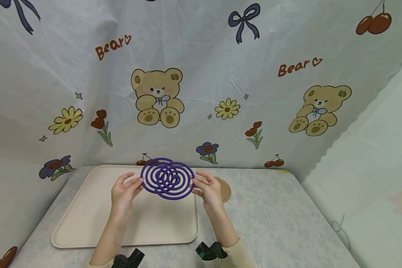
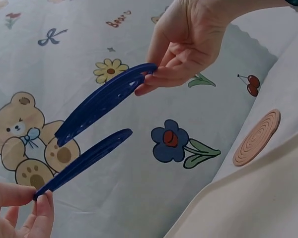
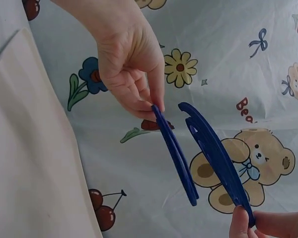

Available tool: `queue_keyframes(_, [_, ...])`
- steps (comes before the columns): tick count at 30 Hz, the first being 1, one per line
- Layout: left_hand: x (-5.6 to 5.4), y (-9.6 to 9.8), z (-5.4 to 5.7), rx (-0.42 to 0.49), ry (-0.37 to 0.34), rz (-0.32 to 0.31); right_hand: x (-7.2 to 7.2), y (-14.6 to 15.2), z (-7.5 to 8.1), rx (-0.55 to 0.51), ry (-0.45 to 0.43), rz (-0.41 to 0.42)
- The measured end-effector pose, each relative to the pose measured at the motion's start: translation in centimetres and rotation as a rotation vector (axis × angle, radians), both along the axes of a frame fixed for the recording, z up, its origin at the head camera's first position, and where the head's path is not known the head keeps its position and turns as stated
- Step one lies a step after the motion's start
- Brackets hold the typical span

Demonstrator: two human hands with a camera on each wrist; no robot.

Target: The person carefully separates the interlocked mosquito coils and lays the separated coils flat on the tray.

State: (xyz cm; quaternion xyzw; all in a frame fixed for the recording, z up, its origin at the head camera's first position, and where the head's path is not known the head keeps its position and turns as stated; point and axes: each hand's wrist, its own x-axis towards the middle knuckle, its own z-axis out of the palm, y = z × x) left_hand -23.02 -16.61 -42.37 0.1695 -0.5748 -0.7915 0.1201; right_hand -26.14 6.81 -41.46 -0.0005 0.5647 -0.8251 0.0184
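My left hand (image 1: pixel 122 195) pinches one purple-blue spiral mosquito coil (image 2: pixel 84 161) at its left edge, between thumb and fingertips. At the opposite side, my right hand (image 1: pixel 211 191) grips a second coil of the same colour (image 2: pixel 103 101) by its right edge. Both are held up in the air over the tray. In the head view the two spirals overlap, the right one in front. Both wrist views show them nearly edge-on, tilted, with a gap between them.
A cream rectangular tray (image 1: pixel 160 230) lies on the grey marbled table (image 1: pixel 271 223). Right of its far corner, behind my right hand, is a brown spiral coil (image 1: pixel 226 190). A cloth printed with bears (image 1: pixel 201 74) hangs behind the table.
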Motion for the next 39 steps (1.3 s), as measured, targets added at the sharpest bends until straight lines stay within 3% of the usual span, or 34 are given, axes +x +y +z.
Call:
queue_keyframes(11, [-1.0, -2.4, -1.9, 0.248, 0.000, 0.154, -0.1, 0.0, -0.2, 0.012, -0.001, -0.012])
queue_keyframes(20, [-1.6, -4.0, -3.3, 0.334, 0.017, 0.262, 0.0, -0.1, -0.3, 0.029, -0.006, -0.015])
queue_keyframes(32, [-2.3, -5.6, -6.7, 0.310, -0.058, 0.320, -0.1, -0.1, -0.5, 0.024, -0.008, -0.026])
queue_keyframes(39, [-2.5, -5.9, -8.2, 0.301, -0.059, 0.327, -0.3, -0.1, -0.6, 0.034, -0.023, -0.024])
